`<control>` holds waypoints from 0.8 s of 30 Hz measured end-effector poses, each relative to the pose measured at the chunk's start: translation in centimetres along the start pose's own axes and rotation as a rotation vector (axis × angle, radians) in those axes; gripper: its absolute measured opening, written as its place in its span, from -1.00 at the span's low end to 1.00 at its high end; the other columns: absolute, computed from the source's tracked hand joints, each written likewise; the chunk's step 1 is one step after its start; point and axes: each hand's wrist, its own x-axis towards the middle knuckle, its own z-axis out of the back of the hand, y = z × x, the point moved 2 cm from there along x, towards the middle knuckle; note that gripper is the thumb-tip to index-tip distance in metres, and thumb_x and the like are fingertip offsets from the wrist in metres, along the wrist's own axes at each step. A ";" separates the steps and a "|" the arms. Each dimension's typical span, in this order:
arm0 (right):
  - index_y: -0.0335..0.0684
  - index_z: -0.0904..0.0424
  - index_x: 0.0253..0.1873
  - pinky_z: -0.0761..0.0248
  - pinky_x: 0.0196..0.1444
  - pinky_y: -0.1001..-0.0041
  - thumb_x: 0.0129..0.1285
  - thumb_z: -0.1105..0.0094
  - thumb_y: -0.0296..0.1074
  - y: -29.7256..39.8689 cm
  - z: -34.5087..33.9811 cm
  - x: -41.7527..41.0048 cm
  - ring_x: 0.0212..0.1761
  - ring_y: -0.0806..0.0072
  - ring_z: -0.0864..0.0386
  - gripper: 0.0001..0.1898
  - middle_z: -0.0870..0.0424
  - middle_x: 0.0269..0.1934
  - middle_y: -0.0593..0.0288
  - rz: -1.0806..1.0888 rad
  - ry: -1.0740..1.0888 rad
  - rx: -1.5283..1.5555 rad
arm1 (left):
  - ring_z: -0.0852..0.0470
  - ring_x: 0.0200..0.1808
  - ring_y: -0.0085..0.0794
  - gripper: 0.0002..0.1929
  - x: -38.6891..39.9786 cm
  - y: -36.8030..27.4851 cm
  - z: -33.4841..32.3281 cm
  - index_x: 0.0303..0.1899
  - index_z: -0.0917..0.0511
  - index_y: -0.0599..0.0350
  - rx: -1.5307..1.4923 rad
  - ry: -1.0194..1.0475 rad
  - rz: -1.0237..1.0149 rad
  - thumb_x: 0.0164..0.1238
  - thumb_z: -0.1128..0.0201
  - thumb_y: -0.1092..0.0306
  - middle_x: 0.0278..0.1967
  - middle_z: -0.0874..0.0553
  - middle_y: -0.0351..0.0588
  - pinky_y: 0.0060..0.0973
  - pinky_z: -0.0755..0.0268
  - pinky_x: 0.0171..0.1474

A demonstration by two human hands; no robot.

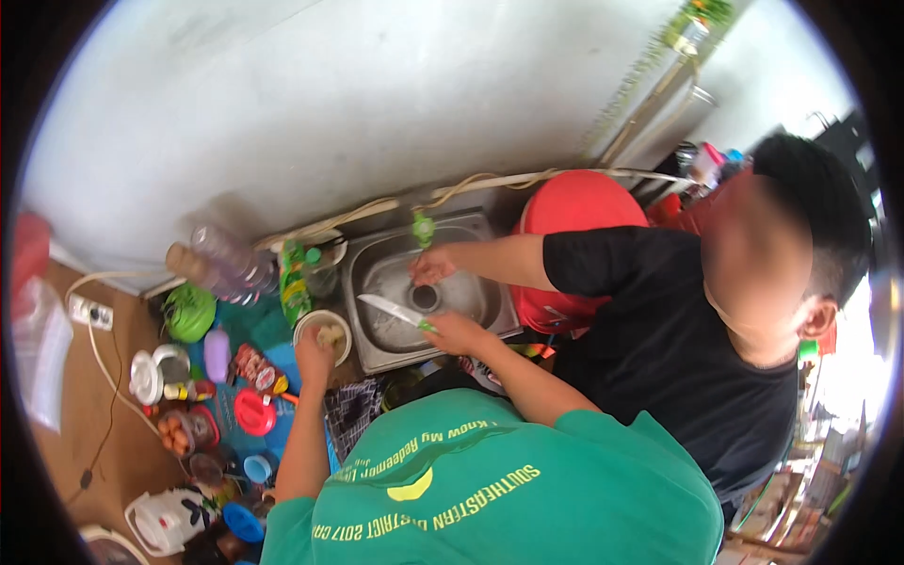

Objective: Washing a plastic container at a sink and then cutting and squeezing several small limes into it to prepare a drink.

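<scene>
Above the stainless steel sink [367, 339], my right hand [455, 333] grips a knife [392, 308] by its green handle, the blade pointing left. My left hand [316, 357] reaches into a pale round bowl [345, 352] beside the sink's left edge. Pale food pieces [329, 335] show at its fingers, but whether they are grasped is unclear. Another person's hand [433, 265] is over the basin, just below the green faucet [423, 228] and apart from my hands.
A person in a black shirt [635, 311] stands at my right, near a large red lidded container [590, 201]. Left of the sink are a green packet [293, 279], a clear bottle [321, 275], purple-tinted bottles [229, 258], a red lid [255, 412], a blue cup [258, 468] and a power strip [92, 313].
</scene>
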 end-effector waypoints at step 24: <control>-0.37 -0.60 -0.18 -0.42 -0.05 0.02 0.28 -0.17 -0.07 0.1 -8.9 3.7 -0.10 -0.19 -0.60 -0.62 -0.66 -0.24 -0.25 -0.217 -0.064 0.188 | -0.56 0.14 0.02 -0.63 -5.3 -1.0 2.0 -0.01 -0.62 0.19 0.194 0.104 -0.254 0.08 -0.36 0.43 -0.09 -0.70 0.15 0.01 -0.18 0.41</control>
